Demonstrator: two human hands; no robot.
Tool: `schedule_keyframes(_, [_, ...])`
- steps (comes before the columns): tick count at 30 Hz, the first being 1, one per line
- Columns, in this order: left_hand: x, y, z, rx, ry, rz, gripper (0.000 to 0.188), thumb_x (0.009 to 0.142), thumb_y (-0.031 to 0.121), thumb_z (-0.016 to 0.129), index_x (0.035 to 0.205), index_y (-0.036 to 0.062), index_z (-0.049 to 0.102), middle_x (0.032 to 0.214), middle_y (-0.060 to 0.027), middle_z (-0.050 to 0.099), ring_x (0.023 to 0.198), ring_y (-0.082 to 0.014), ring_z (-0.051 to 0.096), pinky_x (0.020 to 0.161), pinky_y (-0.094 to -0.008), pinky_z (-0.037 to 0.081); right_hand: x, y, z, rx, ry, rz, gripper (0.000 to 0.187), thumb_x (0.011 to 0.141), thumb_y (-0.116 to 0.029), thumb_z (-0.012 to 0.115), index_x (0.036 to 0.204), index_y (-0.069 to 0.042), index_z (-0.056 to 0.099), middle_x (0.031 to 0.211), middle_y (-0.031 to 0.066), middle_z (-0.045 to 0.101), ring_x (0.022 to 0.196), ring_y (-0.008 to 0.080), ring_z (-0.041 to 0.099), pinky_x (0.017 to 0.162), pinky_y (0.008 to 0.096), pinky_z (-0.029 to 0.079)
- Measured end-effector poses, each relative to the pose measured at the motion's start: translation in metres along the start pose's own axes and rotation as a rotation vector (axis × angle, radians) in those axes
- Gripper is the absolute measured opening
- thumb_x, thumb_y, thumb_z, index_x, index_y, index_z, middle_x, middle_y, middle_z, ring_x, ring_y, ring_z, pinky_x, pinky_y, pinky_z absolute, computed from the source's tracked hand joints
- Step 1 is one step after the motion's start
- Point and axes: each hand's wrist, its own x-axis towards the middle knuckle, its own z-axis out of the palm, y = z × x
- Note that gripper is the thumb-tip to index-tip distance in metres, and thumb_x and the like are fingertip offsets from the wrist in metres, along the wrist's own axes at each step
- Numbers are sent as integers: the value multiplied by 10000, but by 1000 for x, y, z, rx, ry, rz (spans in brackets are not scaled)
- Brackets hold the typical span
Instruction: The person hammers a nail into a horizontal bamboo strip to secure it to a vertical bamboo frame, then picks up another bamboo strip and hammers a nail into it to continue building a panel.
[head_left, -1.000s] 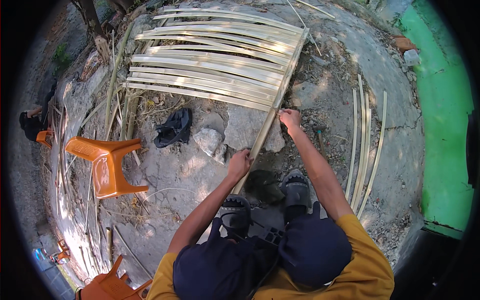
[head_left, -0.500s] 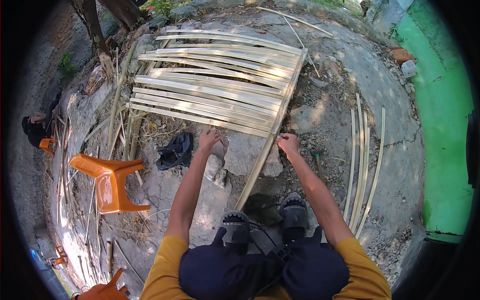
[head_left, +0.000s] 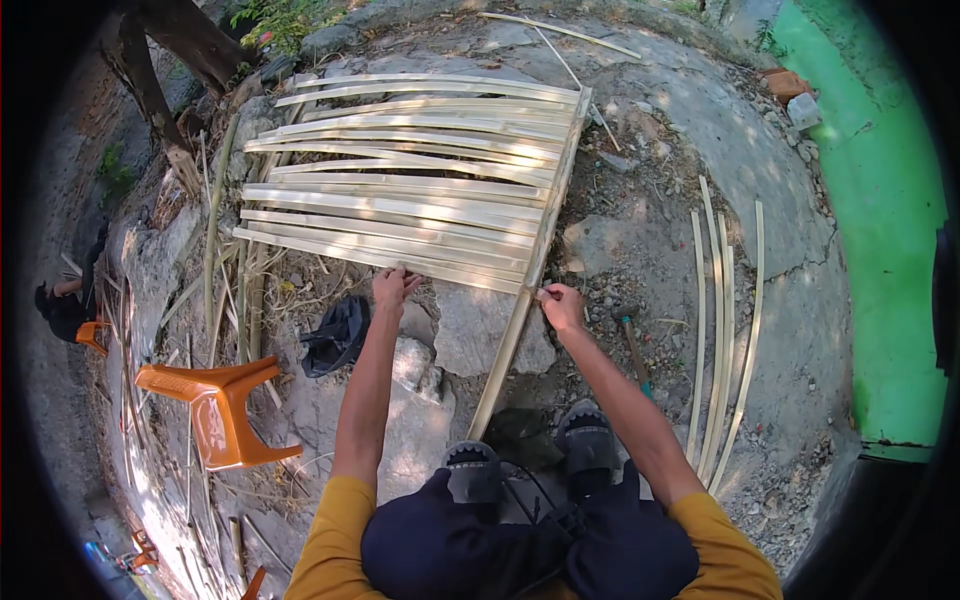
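A mat of several pale bamboo strips [head_left: 420, 195] lies flat on the rocky ground ahead of me. One long bamboo strip [head_left: 520, 310] runs lengthwise across their right ends and back toward my feet. My left hand [head_left: 395, 287] pinches the nearest horizontal strip at its lower edge. My right hand [head_left: 560, 305] grips the long crossing strip just below the mat's near right corner. My feet in dark sandals [head_left: 530, 455] stand on the stones behind both hands.
Several loose bamboo strips [head_left: 720, 330] lie on the right. A small tool with a teal handle [head_left: 635, 355] rests by my right forearm. A black sandal [head_left: 335, 335] and an orange plastic chair [head_left: 215, 405] are on the left. A person [head_left: 65, 305] crouches far left. A green wall [head_left: 875, 230] borders the right.
My left hand has left the long strip, reached forward and taken the nearest horizontal strip. My right hand has slid along the crossing strip. The view has leaned closer to the mat.
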Motion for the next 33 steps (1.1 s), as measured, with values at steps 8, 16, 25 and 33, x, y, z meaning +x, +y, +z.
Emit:
schedule_keyframes(8, [2, -6, 5, -72, -11, -119, 212, 992, 52, 545, 1104, -128, 552, 1023, -233, 676, 857, -355, 749, 719, -392, 689, 5, 4, -7, -7, 49, -19, 184, 854, -168, 773, 962, -18, 777, 846, 105, 768, 778, 228, 724, 761, 368, 547])
schedule_keyframes(16, [12, -8, -15, -65, -60, -83, 221, 974, 46, 555, 1080, -147, 553, 1004, -258, 687, 868, -373, 757, 660, -363, 681, -10, -12, 4, 34, 67, 35, 156, 889, -115, 745, 960, 24, 746, 790, 50, 723, 701, 135, 628, 666, 317, 488])
schedule_keyframes(25, [4, 0, 3, -52, -132, -71, 234, 965, 18, 568, 1105, -169, 557, 1078, -277, 674, 897, -403, 744, 721, -396, 680, 7, 7, -12, 134, -83, 85, 164, 901, -136, 749, 977, 9, 757, 774, 45, 725, 711, 132, 664, 663, 267, 493])
schedule_keyframes(33, [-42, 40, -41, 789, 150, 688, 250, 966, 187, 663, 1000, -61, 651, 826, -176, 720, 761, -242, 727, 687, -366, 579, -8, -16, -56, 398, -174, 217, 210, 985, -115, 666, 1135, 29, 694, 908, 42, 688, 784, 104, 640, 712, 255, 549])
